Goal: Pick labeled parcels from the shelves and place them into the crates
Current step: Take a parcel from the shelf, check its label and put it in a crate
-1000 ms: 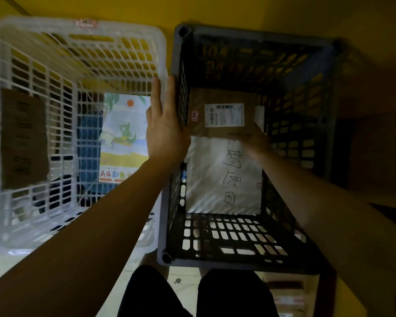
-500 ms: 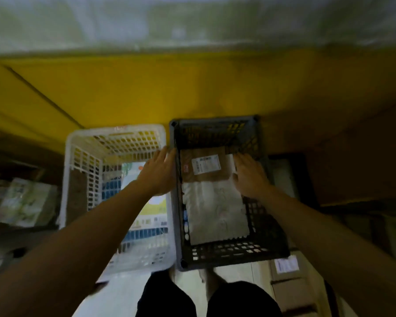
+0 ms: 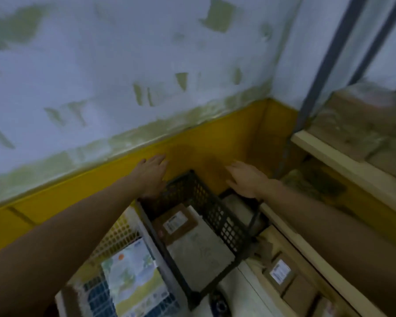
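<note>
Patchy pale wall (image 3: 124, 65) with a yellow band along its foot fills the background, and the whole view is blurred. At lower left stands the white crate (image 3: 120, 234), with a printed pad (image 3: 133, 277) lying flat inside. The left hand (image 3: 152, 176) hovers over the far left corner of the black crate (image 3: 217, 216), fingers straight and close together, holding nothing. Inside that crate a brown parcel (image 3: 176, 224) lies label up, a grey bag (image 3: 199, 255) touching its near side; both are already placed. The right hand (image 3: 245, 180) hangs past the crate's far right corner, fingers loosely spread, also empty. Right of it run the shelves (image 3: 325, 152). The nearest labeled box (image 3: 280, 272) sits on the lower board, below and to the right of the right hand, its long side along the board. By my judgement the next pick falls to the right hand, which is nearer; the left would have to cross over the black crate.
</note>
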### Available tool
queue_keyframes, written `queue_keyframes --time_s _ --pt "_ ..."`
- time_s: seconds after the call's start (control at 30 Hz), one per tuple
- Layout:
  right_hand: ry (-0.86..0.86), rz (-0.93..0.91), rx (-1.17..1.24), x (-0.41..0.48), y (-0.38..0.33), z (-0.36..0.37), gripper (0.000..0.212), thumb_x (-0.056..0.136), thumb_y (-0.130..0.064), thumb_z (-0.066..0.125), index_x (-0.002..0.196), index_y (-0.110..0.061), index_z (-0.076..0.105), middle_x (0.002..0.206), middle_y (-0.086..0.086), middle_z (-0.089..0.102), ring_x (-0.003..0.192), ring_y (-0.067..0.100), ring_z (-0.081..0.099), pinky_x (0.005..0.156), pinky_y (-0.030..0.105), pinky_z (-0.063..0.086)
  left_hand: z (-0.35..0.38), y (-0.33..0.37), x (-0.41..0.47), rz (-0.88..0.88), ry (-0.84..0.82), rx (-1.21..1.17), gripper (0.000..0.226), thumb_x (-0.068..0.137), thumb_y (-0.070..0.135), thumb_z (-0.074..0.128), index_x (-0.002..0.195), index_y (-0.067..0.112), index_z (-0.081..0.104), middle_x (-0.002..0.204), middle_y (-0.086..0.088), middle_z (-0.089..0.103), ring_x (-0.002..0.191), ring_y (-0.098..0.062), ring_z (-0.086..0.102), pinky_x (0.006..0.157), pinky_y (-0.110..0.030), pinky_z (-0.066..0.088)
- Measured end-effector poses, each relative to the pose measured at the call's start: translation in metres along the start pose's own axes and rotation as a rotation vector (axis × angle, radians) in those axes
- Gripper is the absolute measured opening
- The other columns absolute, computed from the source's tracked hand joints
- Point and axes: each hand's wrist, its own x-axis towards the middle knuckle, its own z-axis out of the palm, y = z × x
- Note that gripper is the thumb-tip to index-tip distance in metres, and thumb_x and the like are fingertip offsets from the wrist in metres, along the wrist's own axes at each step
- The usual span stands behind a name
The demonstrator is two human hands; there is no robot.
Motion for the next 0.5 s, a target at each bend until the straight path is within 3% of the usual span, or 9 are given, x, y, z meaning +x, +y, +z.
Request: queue_keyframes --time_s 0.17,0.27,0.37,0.5 --pt "0.155 0.124 0.017 -0.125 0.033 -0.038 0.059 0.107 -0.036 0.042 0.158 -0.009 0.029 0.165 0.007 0.028 0.155 0.022 0.017 0.125 0.038 0.022 -0.085 0.074 -0.007 0.252 0.131 0.135 0.082 0.103 0.041 0.05 0.162 0.013 0.0 0.17 -0.009 0.001 0.156 -0.027 0.009 0.123 -0.048 0.021" --pt "0.297 0.225 0.005 -0.227 0.063 -0.056 0.05 0.102 -0.026 0.052 0.148 -0.007 0.045 0.154 0.013 0.046 0.147 0.027 0.036 0.118 0.035 0.031 -0.127 0.148 -0.01 0.413 0.221 0.178 0.085 0.101 0.038 0.053 0.162 0.013 -0.001 0.17 -0.01 0.001 0.156 -0.027 0.009 0.124 -0.045 0.021" --pt "0.373 0.394 -0.002 -0.344 0.088 -0.064 0.049 0.096 -0.022 0.059 0.141 -0.005 0.053 0.143 0.018 0.055 0.135 0.035 0.049 0.108 0.042 0.044 -0.159 0.241 -0.029 0.584 0.289 0.174 0.081 0.101 0.037 0.049 0.162 0.014 0.0 0.17 -0.008 0.001 0.156 -0.026 0.009 0.124 -0.043 0.021" --pt "0.399 0.614 -0.136 -0.512 0.095 -0.06 0.054 0.1 -0.026 0.055 0.15 -0.01 0.044 0.155 0.012 0.044 0.146 0.03 0.037 0.114 0.042 0.037 -0.199 0.379 -0.081 0.844 0.386 0.122 0.079 0.1 0.04 0.049 0.162 0.015 0.008 0.169 -0.01 0.012 0.153 -0.027 0.02 0.123 -0.039 0.023"
